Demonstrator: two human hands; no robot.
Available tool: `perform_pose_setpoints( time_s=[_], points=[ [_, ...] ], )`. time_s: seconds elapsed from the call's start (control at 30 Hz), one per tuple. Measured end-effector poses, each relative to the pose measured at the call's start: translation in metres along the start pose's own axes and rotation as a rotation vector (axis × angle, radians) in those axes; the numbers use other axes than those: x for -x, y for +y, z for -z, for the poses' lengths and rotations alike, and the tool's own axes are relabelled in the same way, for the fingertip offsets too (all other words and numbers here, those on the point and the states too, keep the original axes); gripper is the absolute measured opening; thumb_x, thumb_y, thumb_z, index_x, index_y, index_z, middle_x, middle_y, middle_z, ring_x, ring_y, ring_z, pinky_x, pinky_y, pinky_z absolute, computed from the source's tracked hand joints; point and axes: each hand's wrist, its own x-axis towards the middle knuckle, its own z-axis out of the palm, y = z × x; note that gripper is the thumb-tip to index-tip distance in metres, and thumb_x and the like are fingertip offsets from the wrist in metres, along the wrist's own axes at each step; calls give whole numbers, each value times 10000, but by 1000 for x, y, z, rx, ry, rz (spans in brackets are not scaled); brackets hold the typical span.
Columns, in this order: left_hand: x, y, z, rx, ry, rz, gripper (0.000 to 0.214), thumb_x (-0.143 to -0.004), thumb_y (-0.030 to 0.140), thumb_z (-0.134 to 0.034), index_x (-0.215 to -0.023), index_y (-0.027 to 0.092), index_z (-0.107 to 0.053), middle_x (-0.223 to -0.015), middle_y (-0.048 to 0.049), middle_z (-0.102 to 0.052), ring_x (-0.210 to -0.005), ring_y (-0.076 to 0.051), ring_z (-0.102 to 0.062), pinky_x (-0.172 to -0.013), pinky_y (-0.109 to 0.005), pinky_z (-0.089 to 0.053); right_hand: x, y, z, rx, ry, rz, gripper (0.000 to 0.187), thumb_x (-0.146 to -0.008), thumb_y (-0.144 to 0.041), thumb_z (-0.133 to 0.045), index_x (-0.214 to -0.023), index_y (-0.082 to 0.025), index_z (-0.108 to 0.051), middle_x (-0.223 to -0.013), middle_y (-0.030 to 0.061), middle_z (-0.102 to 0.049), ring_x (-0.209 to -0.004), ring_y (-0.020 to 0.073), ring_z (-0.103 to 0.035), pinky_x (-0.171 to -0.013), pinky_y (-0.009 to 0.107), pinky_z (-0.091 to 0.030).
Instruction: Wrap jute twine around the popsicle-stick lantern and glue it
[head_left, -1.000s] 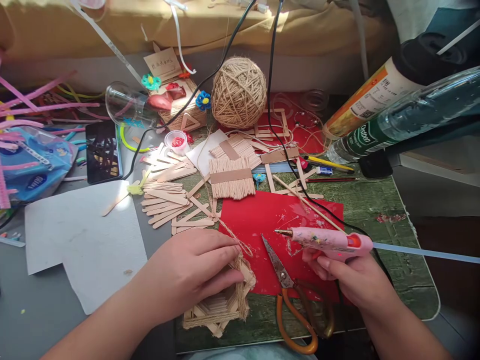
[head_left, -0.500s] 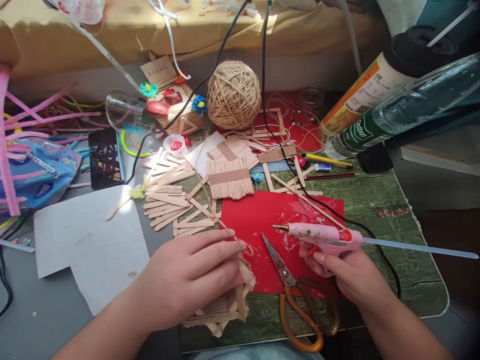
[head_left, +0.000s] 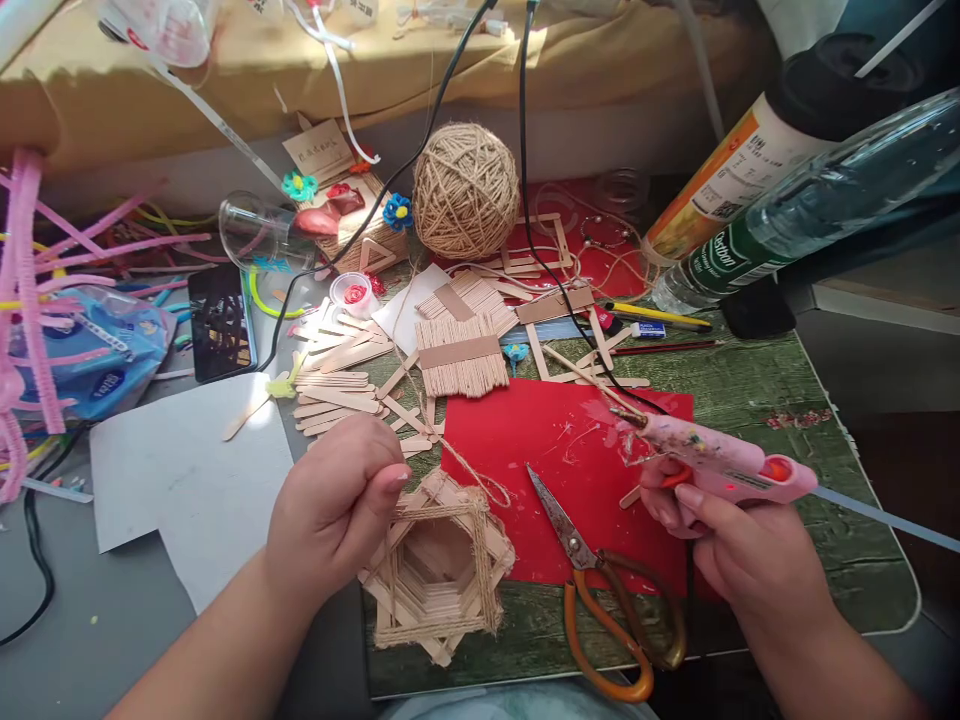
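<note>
Farthest left, beyond the left fingers, lies a white sheet (head_left: 187, 480), flat and near the forearm. The left hand (head_left: 334, 505) has its fingers curled into a loose fist, thumb against the forefinger; no object shows in them, and I cannot tell if something small is hidden inside. Loose sticks (head_left: 337, 395) spread just past these fingers, probably left there to be within easy reach.

The stick box (head_left: 484, 555), wound with twine at its rim, stands just right of the left fingers, opening upward, which leaves its inside exposed; whether the hand touches it is unclear. Between the two hands, scissors (head_left: 576, 555) lie partly on a red sheet (head_left: 487, 430), which seems to shield the surface (head_left: 847, 570) from glue, as dried traces mark it.

The right hand (head_left: 739, 535) has its fingers wrapped around the grip of a pink glue gun (head_left: 712, 455), the forefinger by the orange trigger. The nozzle points left, away from these fingers, presumably to keep heat off them. A glue stick (head_left: 885, 515) trails out behind.
</note>
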Motion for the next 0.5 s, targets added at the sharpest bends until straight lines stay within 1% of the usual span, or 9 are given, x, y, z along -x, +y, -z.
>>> perform_pose_setpoints(
  time_s=[0.07,0.1,0.17,0.27,0.37,0.5],
  points=[
    [-2,2,-2,-15,12,47,156,-1037,127,-564,-930,240,-577,-829,-20,-636,-827,-174,-643,-763,-343,-547,-2,-2,-5,-26,95,34,95,-908,-261,-743,-990,-213,-738,-934,49,-702,-630,145,-566,-579,305,-463],
    [-4,3,-2,-19,-1,55,142,-1025,130,-606,-940,243,-597,-844,-17,-667,-834,-170,-663,-765,-334,-557,-3,-2,-7,-41,130,42,94,-912,-256,-744,-995,-216,-729,-942,45,-691,-643,149,-570,-593,312,-467],
    [-6,7,-2,-25,-39,32,144,-976,132,-717,-927,245,-643,-842,-5,-723,-819,-161,-699,-754,-313,-573,-5,-2,-10,-63,158,38,114,-908,-246,-754,-1013,-223,-717,-932,34,-677,-636,149,-562,-590,318,-465],
    [-7,13,-3,-38,-39,17,176,-909,117,-809,-920,247,-691,-837,9,-767,-816,-158,-738,-755,-297,-593,-6,4,-9,-52,110,26,119,-916,-247,-759,-1031,-231,-733,-930,27,-684,-632,144,-554,-588,316,-479],
    [-6,16,-4,-51,-47,72,183,-903,106,-807,-901,252,-697,-826,22,-767,-808,-154,-746,-744,-287,-600,-4,13,-3,16,67,29,128,-943,-272,-752,-1064,-234,-763,-950,38,-713,-657,157,-582,-623,327,-532],
    [-6,13,-6,-60,-76,154,172,-896,133,-819,-871,258,-704,-813,21,-762,-788,-163,-744,-715,-290,-603,-1,24,6,92,64,-5,150,-952,-303,-762,-1091,-252,-788,-983,45,-744,-691,172,-629,-687,349,-602]
  ],
)
